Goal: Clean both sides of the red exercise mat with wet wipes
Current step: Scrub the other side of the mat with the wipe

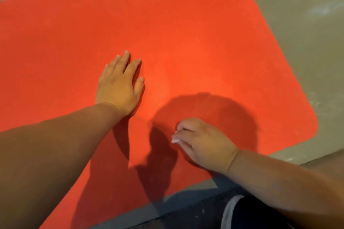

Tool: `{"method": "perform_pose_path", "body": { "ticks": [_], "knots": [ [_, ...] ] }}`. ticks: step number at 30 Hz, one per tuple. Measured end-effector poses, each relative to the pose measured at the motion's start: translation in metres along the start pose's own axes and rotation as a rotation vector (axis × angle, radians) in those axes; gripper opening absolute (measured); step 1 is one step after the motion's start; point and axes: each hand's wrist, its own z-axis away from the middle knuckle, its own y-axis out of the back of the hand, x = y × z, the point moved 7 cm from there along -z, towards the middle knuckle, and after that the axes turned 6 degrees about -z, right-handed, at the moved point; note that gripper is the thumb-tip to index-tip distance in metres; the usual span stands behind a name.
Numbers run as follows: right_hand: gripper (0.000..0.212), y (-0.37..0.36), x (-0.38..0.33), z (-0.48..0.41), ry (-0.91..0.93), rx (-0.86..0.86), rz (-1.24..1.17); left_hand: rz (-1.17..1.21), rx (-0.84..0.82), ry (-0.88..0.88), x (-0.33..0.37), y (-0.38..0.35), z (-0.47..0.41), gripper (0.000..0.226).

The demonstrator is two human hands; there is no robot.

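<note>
Grey concrete floor (pixel 307 24) lay under everything, and at the near right edge a dark garment with a pale stripe (pixel 247 214) showed, probably the person's leg.

Just beyond it ran the near edge of the flat red rubbery exercise mat (pixel 186 24), spread on the floor with its rounded corner out to the right. Its long axis appeared to run off to the left, out of view.

The right hand (pixel 202 141) sat on the mat close to that near edge. Its fingers curled down over a small bunched white wet wipe (pixel 175 140), only a scrap of which peeked out at the left.

Farther in and to the left, the left hand (pixel 119 85) lay palm-down, its fingers (pixel 124 59) straight and slightly spread, holding nothing and likely bracing the mat.

From the wipe, most of the red surface stretched away to the far side and left. A wiping stroke would probably travel that way, and the right hand was the nearer one for it.
</note>
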Motion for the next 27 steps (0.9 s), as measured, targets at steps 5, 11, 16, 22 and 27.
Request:
{"method": "perform_pose_path", "body": {
  "ticks": [5,11,16,22,27],
  "knots": [
    [0.015,0.101,0.104,-0.042,-0.383,0.392,0.157,-0.032,0.009,-0.025,-0.006,-0.004,0.002,0.063],
    [0.014,0.057,0.05,-0.054,-0.209,0.244,0.12,-0.006,0.102,-0.016,-0.008,-0.003,0.005,0.057],
    [0.017,0.02,0.022,-0.049,0.109,-0.026,0.096,-0.019,0.093,-0.008,-0.008,-0.002,0.003,0.058],
    [0.015,0.138,0.13,-0.091,-0.395,0.397,0.23,-0.014,0.112,-0.009,-0.009,-0.001,0.004,0.056],
    [0.018,0.068,0.06,-0.09,-0.181,0.241,0.13,-0.022,0.113,-0.007,-0.008,-0.001,0.004,0.056]
  ]
}}
